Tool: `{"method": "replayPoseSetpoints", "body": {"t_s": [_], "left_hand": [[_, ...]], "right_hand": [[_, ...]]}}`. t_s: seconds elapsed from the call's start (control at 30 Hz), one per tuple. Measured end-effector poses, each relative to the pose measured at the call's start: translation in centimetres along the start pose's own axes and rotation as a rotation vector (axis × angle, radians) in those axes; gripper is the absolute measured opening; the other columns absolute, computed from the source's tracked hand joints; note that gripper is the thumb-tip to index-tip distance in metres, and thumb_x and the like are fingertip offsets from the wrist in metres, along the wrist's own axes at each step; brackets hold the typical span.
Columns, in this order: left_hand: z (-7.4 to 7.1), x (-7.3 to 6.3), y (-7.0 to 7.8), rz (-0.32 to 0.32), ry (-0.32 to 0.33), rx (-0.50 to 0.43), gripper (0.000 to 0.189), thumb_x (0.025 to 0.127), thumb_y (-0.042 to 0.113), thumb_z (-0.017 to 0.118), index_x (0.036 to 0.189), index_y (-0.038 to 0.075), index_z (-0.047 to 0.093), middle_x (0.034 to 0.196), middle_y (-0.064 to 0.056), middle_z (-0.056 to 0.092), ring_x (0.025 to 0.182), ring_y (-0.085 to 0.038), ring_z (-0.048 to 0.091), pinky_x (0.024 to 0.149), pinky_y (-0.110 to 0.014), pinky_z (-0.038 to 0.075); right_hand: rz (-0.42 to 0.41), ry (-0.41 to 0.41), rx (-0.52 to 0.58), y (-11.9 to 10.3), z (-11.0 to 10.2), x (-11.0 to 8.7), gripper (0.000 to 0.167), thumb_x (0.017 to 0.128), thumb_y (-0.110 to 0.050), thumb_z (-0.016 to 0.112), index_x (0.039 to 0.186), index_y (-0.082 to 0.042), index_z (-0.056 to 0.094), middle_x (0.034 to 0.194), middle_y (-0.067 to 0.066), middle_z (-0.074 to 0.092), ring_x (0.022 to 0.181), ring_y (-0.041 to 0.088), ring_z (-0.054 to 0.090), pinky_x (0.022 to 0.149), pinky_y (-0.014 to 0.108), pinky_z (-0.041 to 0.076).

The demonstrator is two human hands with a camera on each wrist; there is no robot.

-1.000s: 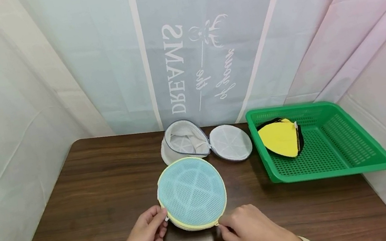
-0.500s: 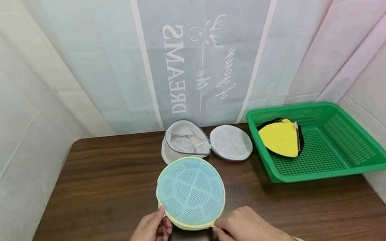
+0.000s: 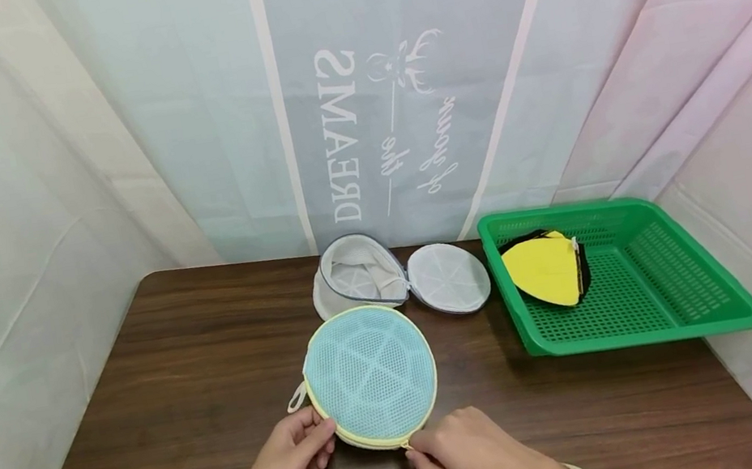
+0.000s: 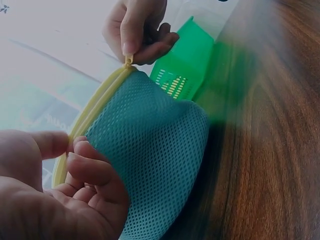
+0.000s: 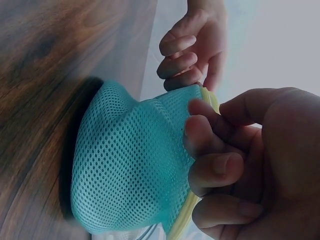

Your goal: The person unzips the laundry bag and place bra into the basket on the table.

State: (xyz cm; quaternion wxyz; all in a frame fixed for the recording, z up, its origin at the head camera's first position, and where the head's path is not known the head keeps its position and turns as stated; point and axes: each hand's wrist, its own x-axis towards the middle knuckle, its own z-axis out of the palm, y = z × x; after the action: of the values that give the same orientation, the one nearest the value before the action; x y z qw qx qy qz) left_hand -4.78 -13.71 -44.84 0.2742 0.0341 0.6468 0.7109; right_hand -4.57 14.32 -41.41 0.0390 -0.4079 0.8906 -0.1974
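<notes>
A round blue mesh laundry bag (image 3: 372,374) with a yellow zipper rim stands on the table before me. My left hand (image 3: 297,452) pinches the zipper edge at its lower left, between thumb and fingers. At the near right of the rim, my right hand (image 3: 481,456) pinches the yellow zipper pull (image 4: 129,59). A pale loop (image 3: 297,398) sticks out from the bag's left side. Both wrist views show the mesh side wall (image 5: 127,165) sagging in folds. The lid lies over the top, its zipper tape running between the hands.
Behind the blue bag sits an open white mesh bag (image 3: 352,271) with a grey rim, its round lid (image 3: 450,278) folded out to the right. A green basket (image 3: 647,337) at the right holds a yellow and black folded piece (image 3: 546,271). Fabric hangs around the brown table (image 3: 204,360).
My right hand has slid the zipper pull leftward along the near rim. The left hand has shifted its pinch slightly along the edge, and the pale loop now shows clear of it.
</notes>
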Motion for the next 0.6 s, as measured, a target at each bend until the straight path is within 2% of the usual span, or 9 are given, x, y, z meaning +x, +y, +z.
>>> {"method": "replayPoseSetpoints", "body": {"t_s": [0.2,0.37,0.43,0.6], "left_hand": [[0.1,0.0,-0.1,-0.013,-0.021,-0.004,0.038,0.109,0.034,0.047,0.087,0.004,0.057,0.08,-0.002,0.057,0.062,-0.006,0.05,0.048,-0.015,0.039],[0.4,-0.2,-0.1,-0.02,-0.05,0.005,0.048,0.111,0.039,0.038,0.087,0.004,0.06,0.08,-0.003,0.059,0.062,-0.006,0.051,0.047,-0.015,0.041],[0.5,-0.3,-0.1,-0.017,-0.06,0.018,0.05,0.112,0.039,0.037,0.089,0.001,0.06,0.08,-0.003,0.06,0.061,-0.006,0.052,0.047,-0.015,0.042],[1.1,-0.4,-0.2,0.008,-0.101,0.039,0.056,0.112,0.034,0.039,0.095,-0.016,0.056,0.081,-0.003,0.06,0.061,-0.005,0.051,0.046,-0.015,0.042]], "right_hand": [[0.003,-0.042,0.016,-0.6,0.2,0.4,0.038,0.103,-0.026,0.059,0.067,-0.027,0.046,0.056,-0.02,0.03,0.049,-0.007,0.03,0.043,0.016,0.025],[0.03,-0.072,0.014,-0.9,0.5,0.7,0.04,0.104,-0.03,0.057,0.066,-0.028,0.045,0.056,-0.019,0.029,0.048,-0.006,0.029,0.042,0.015,0.024],[0.036,-0.067,0.016,-1.0,0.5,0.7,0.04,0.105,-0.03,0.056,0.066,-0.028,0.045,0.056,-0.019,0.029,0.048,-0.006,0.029,0.042,0.015,0.024],[0.025,-0.032,0.019,-1.1,0.7,0.8,0.041,0.105,-0.03,0.057,0.065,-0.027,0.044,0.057,-0.019,0.029,0.049,-0.007,0.028,0.043,0.014,0.023]]}}
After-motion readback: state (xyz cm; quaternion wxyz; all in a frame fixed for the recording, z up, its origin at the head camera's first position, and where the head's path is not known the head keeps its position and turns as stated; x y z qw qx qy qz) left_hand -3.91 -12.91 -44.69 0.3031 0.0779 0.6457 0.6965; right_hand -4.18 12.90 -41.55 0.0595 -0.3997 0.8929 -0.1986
